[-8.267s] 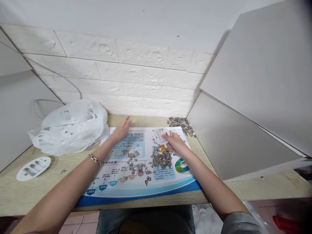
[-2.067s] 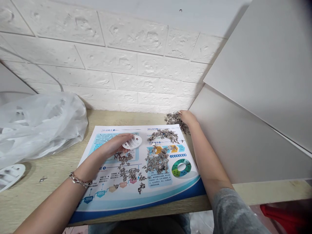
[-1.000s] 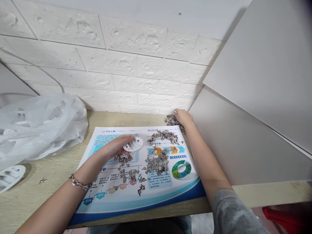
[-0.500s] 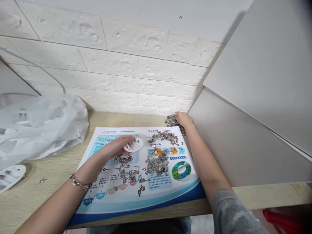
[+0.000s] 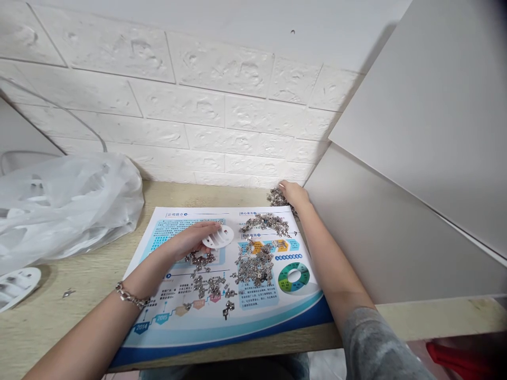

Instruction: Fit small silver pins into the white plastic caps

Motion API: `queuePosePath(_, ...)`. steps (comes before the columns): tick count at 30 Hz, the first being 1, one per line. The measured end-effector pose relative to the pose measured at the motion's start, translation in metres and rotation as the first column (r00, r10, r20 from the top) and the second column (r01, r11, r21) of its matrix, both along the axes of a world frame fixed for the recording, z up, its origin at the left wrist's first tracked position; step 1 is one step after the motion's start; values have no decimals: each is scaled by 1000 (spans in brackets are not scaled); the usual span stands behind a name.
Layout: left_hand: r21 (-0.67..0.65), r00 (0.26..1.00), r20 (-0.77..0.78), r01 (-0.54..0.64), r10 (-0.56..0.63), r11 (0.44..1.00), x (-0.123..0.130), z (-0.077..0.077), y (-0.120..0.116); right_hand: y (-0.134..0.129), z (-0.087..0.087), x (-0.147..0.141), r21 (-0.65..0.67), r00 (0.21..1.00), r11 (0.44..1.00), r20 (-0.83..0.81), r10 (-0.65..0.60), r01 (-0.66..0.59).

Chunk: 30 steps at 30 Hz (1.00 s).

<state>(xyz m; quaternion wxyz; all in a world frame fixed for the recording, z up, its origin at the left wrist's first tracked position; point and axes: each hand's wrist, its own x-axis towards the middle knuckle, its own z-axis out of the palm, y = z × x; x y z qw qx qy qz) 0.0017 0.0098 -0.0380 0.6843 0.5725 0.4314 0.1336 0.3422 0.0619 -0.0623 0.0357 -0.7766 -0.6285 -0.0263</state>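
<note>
Metal parts point(image 5: 257, 272) strewn across printed sheet point(image 5: 178, 338). White slotted disc point(image 5: 218, 237) held by left hand point(image 5: 189, 241) above sheet. Beyond, right hand point(image 5: 295, 194) set at back pile point(image 5: 275, 198), grip cannot be told; part-picking judged underway, fine pinch called for.

You wear a grey sleeve point(image 5: 378, 340) on your right arm; it ends near the elbow, leaving the forearm bare, and its fabric is mottled with lighter and darker patches. Around your left wrist sits a silver-coloured bracelet point(image 5: 130, 296) of chunky, shiny metal links. Along the bottom of your view, blue, denim-like legwear point(image 5: 298, 365) shows at both sides, with indistinct darkness between.
</note>
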Motion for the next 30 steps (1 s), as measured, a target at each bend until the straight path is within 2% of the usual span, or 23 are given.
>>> queuePosePath(6, 10, 1000, -6, -2, 2, 1000, 1, 1, 0, 3, -5, -3, -4, 999, 999, -8, 48, -48)
queuePosePath(18, 25, 1000, -28, -1, 2, 1000, 0, 0, 0, 2, -1, 2, -22, 1000, 1000, -25, -18, 17)
queuePosePath(25, 40, 1000, -5, -1, 1, 999, 0, 1, -1, 3, 3, -4, -45, 992, 993, -71, 103, -106)
queuePosePath(30, 36, 1000, -8, 14, -14, 999, 0, 2, -1, 3, 3, -1, -40, 997, 998, -62, 38, -40)
